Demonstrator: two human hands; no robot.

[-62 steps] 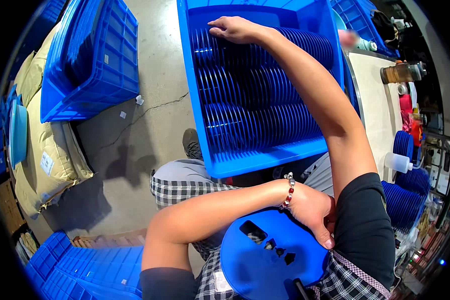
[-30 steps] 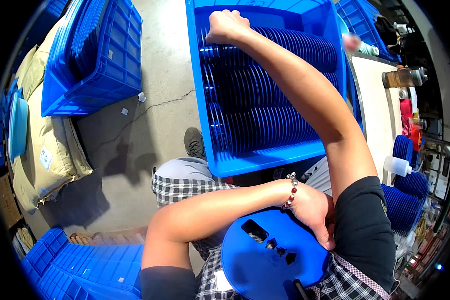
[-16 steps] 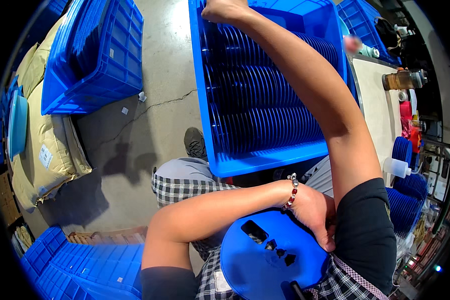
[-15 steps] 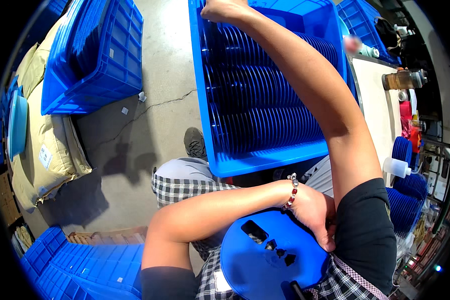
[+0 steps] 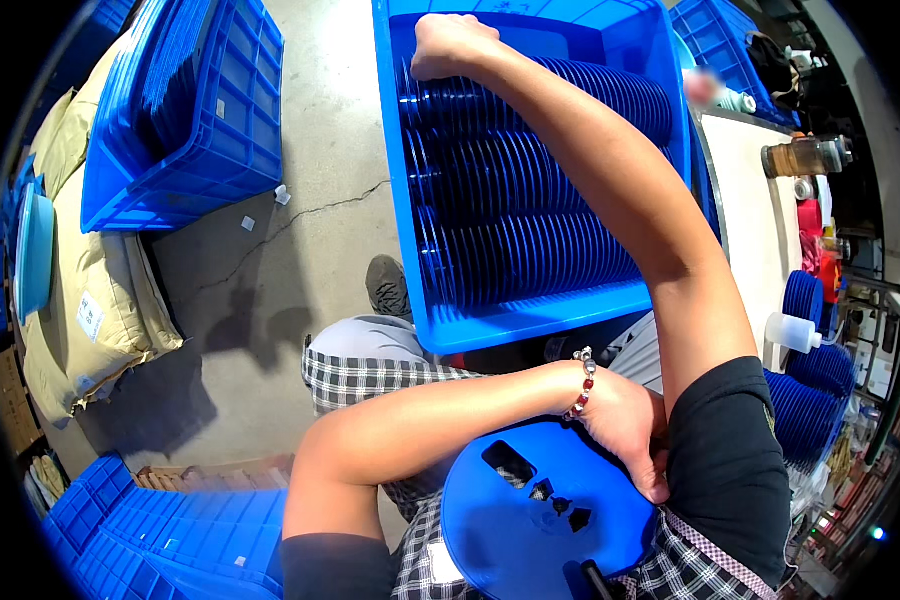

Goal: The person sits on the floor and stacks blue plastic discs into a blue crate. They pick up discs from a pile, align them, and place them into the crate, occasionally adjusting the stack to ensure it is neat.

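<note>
My left hand (image 5: 625, 425), with a beaded bracelet at its wrist, is closed on the far right edge of a blue plastic reel (image 5: 530, 530). The reel lies tilted against my lap, its round face turned up, with a rectangular slot and small cutouts. Stretched far forward, my right hand (image 5: 455, 45) is curled at the far left end of the blue bin (image 5: 530, 330). Rows of thin blue discs (image 5: 530, 255) stand on edge inside that bin. The right fingers are bent; what they hold, if anything, is hidden beneath the hand.
Blue crates (image 5: 235, 120) stand at the far left beside tan sacks (image 5: 110, 310). More blue crates (image 5: 190, 530) are at the near left. On the right, a pale tabletop (image 5: 750, 190) carries a brown-filled jar (image 5: 805, 158) and a white bottle (image 5: 792, 333), with stacked blue discs nearby.
My right hand has come nearer, from the bin's far left rim to over the end of the far disc row. The left hand and its reel have stayed put.
</note>
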